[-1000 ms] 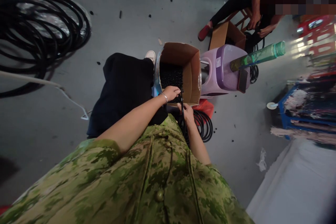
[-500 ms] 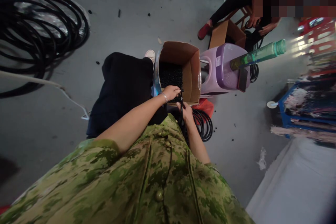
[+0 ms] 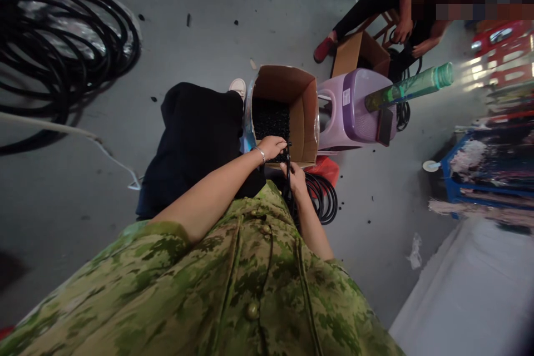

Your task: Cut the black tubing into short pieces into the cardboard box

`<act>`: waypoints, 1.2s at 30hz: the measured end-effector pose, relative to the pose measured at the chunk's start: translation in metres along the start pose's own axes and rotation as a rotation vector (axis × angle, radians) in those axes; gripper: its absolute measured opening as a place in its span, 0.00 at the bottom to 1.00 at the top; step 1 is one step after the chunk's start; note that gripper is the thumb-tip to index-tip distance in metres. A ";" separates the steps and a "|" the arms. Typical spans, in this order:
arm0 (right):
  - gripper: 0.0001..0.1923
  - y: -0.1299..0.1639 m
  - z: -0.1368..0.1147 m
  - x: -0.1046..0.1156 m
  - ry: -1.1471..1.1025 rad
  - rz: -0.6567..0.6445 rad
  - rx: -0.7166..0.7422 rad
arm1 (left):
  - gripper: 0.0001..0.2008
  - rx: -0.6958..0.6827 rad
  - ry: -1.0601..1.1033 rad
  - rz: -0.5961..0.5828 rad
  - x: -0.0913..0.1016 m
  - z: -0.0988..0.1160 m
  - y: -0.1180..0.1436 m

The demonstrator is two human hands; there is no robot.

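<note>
Over the near edge of an open cardboard box (image 3: pixel 303 128), both my hands are on a thin black tube (image 3: pixel 288 159). My left hand (image 3: pixel 273 147), with a bracelet at the wrist, pinches near the tube's upper end. Just below and to the right, my right hand (image 3: pixel 296 179) has its fingers closed round the tube's lower stretch. Small black pieces (image 3: pixel 271 119) lie heaped inside the box. From my right hand the tube runs down toward a coil of black tube (image 3: pixel 327 200) beside my right forearm. Whether a small tool is between the fingers cannot be made out.
Right of the box stands a purple plastic stool (image 3: pixel 361 105) with a green bottle (image 3: pixel 417 86) and a dark phone (image 3: pixel 384 127) on it. A co-worker's hands (image 3: pixel 403 30) are near another box (image 3: pixel 348 55). A large black coil (image 3: pixel 95 39) lies left; a blue rack (image 3: pixel 453 178) stands right.
My hands and the tube stay almost in the same place. The co-worker's hands have shifted slightly.
</note>
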State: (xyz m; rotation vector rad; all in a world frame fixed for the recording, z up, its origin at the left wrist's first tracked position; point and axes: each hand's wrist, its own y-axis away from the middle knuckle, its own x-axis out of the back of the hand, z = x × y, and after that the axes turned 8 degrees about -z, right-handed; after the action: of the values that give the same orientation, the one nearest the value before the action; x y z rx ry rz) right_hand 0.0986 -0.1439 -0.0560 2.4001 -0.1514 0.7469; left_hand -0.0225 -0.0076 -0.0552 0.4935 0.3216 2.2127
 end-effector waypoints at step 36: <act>0.30 0.005 0.003 -0.008 0.243 0.164 0.019 | 0.03 0.285 0.378 0.047 -0.004 0.011 0.008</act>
State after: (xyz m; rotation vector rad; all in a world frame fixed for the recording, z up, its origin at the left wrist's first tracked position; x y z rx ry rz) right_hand 0.0919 -0.1504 -0.0591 2.3112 -0.2437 1.1125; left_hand -0.0202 -0.0147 -0.0431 0.2286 0.8401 2.3116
